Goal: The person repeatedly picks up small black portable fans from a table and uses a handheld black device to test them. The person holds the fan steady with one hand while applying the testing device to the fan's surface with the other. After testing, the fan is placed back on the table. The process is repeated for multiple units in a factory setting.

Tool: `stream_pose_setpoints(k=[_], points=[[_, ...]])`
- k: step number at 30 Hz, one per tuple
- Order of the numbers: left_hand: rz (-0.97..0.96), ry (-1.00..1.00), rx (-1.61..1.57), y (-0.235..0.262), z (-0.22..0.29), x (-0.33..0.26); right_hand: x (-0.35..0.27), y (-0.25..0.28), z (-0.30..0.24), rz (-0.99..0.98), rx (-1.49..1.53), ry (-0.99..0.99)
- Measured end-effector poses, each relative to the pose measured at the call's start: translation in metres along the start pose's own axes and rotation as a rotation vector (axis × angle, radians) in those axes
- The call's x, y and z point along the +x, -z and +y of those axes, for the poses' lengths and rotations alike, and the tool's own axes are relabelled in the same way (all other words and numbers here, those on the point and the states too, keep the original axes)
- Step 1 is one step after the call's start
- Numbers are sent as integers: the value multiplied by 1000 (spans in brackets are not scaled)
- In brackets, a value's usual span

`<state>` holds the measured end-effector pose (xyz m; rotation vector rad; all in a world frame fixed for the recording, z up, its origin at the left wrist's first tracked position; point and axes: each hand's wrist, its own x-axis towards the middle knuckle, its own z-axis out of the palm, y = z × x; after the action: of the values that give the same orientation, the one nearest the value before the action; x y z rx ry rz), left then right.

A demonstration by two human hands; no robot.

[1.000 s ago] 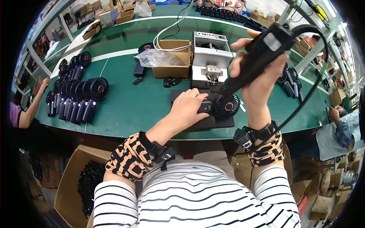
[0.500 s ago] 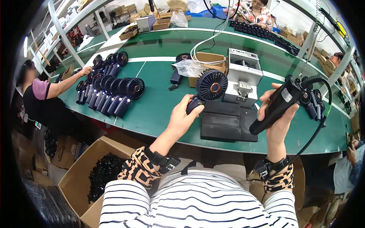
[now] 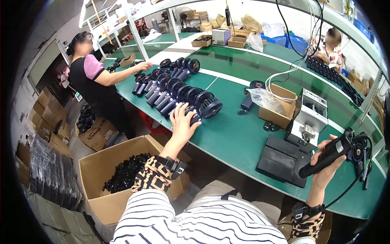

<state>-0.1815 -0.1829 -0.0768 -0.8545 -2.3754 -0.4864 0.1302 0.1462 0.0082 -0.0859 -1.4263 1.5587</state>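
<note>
My left hand is at the near end of a row of dark handheld fans lying on the green bench. Its fingers close over the handle of the nearest handheld fan, whose round grille points toward the bench middle. The fingers partly hide that handle. My right hand is wrapped round a black electric screwdriver, held tilted with its lower end over a black block. A black cable curves down from the screwdriver's upper end.
Behind the block stands a grey metal machine, beside an open cardboard box with a plastic bag. More fans lie at far right. Below the bench, a large carton holds black parts. One co-worker reaches toward the fans; another sits across.
My left hand has carried the handheld fan leftward from above the block to the row's end. The view has swung left. My right hand still grips the electric screwdriver.
</note>
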Motion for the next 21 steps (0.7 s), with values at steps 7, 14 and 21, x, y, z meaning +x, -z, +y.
stream_pose_setpoints(k=[7, 14, 21], points=[[-89, 189, -50, -5, -29, 16, -2, -2, 9, -15, 38, -4], [-238, 110, 54, 5, -33, 26, 1, -1, 13, 12, 43, -4], [-152, -27, -181, 18, -5, 61, 3, -8, 7, 31, 35, 15]])
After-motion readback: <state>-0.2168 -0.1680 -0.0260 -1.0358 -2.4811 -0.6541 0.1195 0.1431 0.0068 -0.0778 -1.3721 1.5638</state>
